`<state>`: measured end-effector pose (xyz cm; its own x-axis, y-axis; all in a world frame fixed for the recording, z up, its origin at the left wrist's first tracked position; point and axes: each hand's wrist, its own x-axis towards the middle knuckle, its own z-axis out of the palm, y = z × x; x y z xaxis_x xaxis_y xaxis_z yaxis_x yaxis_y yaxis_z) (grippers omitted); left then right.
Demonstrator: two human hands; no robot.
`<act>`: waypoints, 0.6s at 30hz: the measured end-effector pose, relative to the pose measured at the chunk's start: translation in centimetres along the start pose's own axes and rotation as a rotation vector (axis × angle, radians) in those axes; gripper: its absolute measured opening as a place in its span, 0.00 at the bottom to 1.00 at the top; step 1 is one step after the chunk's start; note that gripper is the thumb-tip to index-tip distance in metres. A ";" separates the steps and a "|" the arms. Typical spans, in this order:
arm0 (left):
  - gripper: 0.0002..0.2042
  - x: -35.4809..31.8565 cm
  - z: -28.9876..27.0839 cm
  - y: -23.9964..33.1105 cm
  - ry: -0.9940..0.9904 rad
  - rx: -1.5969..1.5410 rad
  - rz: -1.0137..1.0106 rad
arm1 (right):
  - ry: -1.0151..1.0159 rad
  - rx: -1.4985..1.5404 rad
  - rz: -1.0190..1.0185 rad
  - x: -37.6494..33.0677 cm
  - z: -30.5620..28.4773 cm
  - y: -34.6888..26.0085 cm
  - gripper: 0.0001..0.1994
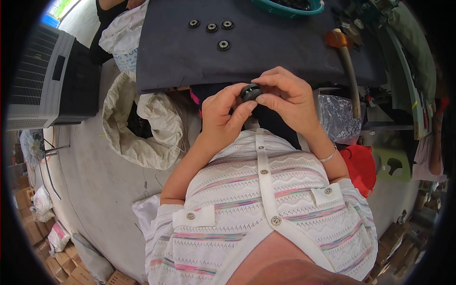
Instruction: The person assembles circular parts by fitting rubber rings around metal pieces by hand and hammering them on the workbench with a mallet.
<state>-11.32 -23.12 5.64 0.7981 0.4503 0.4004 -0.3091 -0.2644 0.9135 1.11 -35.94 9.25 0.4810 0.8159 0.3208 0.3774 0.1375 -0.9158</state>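
Between my two hands, just past the table's near edge, is a small black grooved wheel (250,93). My left hand (223,110) pinches it from the left with thumb and fingers. From the right, my right hand (288,97) grips the same piece, its thumb at the lower rim and fingers at the top. Beyond them on the dark cloth lie several similar black wheels with metal centres, among them one wheel (223,45) nearest to me and another wheel (194,23) farther left.
A mallet (349,71) with an orange head lies across the right part of the dark-covered table (166,61). At the back stands a teal basin (289,12) of dark parts. An open white sack (118,128) with dark contents sits left, beside a large grey air cooler (35,76).
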 end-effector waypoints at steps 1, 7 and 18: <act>0.11 0.0 0.0 0.1 -0.005 -0.003 -0.001 | -0.030 -0.017 -0.003 -0.1 -0.1 0.0 0.15; 0.10 0.1 -0.8 0.6 -0.088 0.073 0.149 | -0.079 -0.020 -0.013 -0.5 0.0 -0.6 0.13; 0.08 0.4 -1.0 2.9 -0.109 -0.009 0.312 | -0.039 0.323 -0.072 -1.5 1.0 -1.2 0.08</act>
<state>-12.40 -22.81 8.49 0.7147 0.2552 0.6513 -0.5512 -0.3677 0.7490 -0.85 -36.70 9.60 0.4292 0.8175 0.3840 0.1361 0.3617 -0.9223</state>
